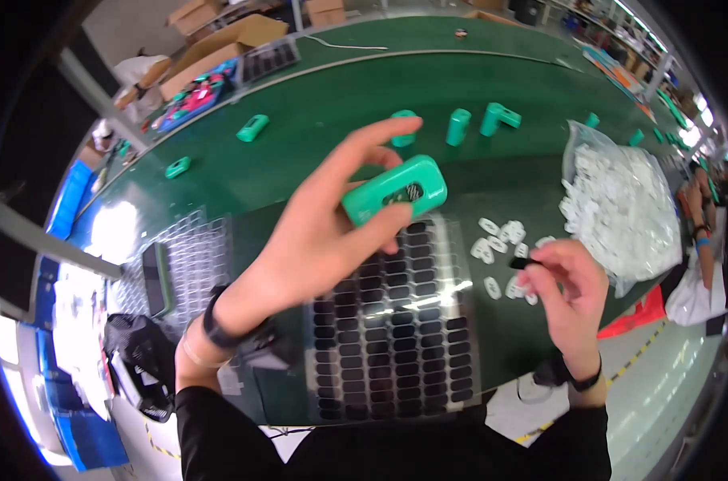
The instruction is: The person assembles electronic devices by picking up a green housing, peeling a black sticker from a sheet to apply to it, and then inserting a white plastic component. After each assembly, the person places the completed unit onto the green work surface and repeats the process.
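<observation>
My left hand (320,220) is raised over the bench, closed around a glossy green rounded plastic device (380,192). A dark oval panel on its face is turned upward. To the right, my right hand (570,293) pinches a small flat black piece (522,262) between thumb and fingers. Loose white oval parts (493,287) lie scattered beneath and beside that hand. In front of me is a clear sheet (388,345) bearing rows of black rounded pieces, partly below my left hand.
A clear bag (620,208) full of white parts sits at the right. Upright green devices (458,127) stand on the green bench (332,96) beyond my hands; others (253,128) lie at left. A clear cell tray (195,264) holds a phone-like slab (156,279).
</observation>
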Available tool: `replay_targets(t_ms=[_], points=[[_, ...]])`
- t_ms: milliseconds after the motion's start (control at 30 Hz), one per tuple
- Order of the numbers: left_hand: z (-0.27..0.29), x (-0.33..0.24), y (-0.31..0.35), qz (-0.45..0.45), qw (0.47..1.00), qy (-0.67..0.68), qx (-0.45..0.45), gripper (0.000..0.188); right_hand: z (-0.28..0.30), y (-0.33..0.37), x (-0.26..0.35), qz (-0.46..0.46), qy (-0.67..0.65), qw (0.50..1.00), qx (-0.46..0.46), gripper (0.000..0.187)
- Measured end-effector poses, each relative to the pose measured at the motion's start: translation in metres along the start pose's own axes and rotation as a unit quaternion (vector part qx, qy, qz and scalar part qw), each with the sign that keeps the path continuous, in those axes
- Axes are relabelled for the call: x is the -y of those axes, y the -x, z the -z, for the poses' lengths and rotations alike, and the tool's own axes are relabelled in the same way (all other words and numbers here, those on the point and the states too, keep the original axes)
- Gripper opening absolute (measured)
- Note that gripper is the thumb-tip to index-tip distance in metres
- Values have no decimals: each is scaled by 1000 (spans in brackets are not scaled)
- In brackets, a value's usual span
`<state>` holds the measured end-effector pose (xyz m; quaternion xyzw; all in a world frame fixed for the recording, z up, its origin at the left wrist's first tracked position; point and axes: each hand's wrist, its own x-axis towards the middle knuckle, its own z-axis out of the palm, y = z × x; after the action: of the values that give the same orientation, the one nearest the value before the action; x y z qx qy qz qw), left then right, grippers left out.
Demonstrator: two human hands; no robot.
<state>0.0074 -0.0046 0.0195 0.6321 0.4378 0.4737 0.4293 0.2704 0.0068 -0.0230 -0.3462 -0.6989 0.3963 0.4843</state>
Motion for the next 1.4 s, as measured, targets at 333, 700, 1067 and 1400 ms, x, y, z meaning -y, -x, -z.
replay_targets(t_ms=[333, 700, 1067, 1400], points=[[-42, 6, 20, -76, 997, 19, -13, 51, -26, -25, 34, 199, 122, 970, 65, 14], [-50, 19, 13, -93, 993, -62, -30, 38, -23, -21, 21, 116, 297, 944, 78, 37], [-64, 22, 14, -37, 999, 19, -6, 31, -13, -6, 2, -12, 68, 993, 91, 29], [-72, 8, 21, -29, 969, -243, -18, 47, 24, 21, -22, 85, 202, 976, 9, 15]])
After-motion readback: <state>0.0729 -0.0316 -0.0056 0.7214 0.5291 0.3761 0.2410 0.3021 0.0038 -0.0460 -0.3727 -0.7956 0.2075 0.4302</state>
